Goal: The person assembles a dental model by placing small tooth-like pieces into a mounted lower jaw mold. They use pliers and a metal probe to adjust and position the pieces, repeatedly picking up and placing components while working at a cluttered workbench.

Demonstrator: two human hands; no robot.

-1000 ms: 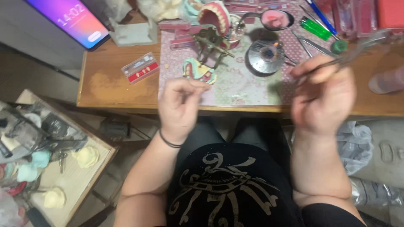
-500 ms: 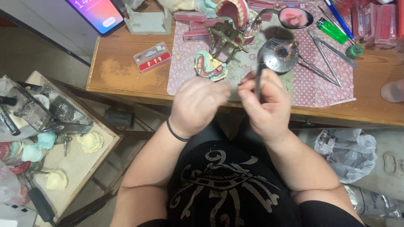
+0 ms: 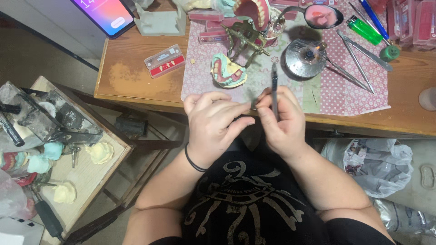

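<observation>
Hands: your left hand point(image 3: 217, 121) and right hand point(image 3: 280, 119) meet fingertip to fingertip just off the near edge of the counter point(image 3: 131, 81), above your lap.
Right hand: it is closed around a slim dark hand tool point(image 3: 274, 86), held upright with its tip pointing away from you over the counter.
Left hand: its fingers are curled and pinched together against your right thumb; whether a small piece sits in that pinch you cannot tell. A black band point(image 3: 194, 161) circles that wrist.
Dental cast: a teal-and-pink model with teeth point(image 3: 228, 71) lies on the counter, just beyond your hands on the patterned cloth point(image 3: 340, 90).
Articulator: a brass frame carrying pink dentures point(image 3: 249, 22) stands behind the cast.
Burner: a round metal dish with a small flame point(image 3: 308, 56) sits to the right of the cast, with metal instruments point(image 3: 359, 59) lying beside it.
Tooth card: a red strip in a clear case point(image 3: 164, 60) lies left of the cast on bare wood.
Phone: a lit screen point(image 3: 103, 14) leans at the counter's far left corner.
</observation>
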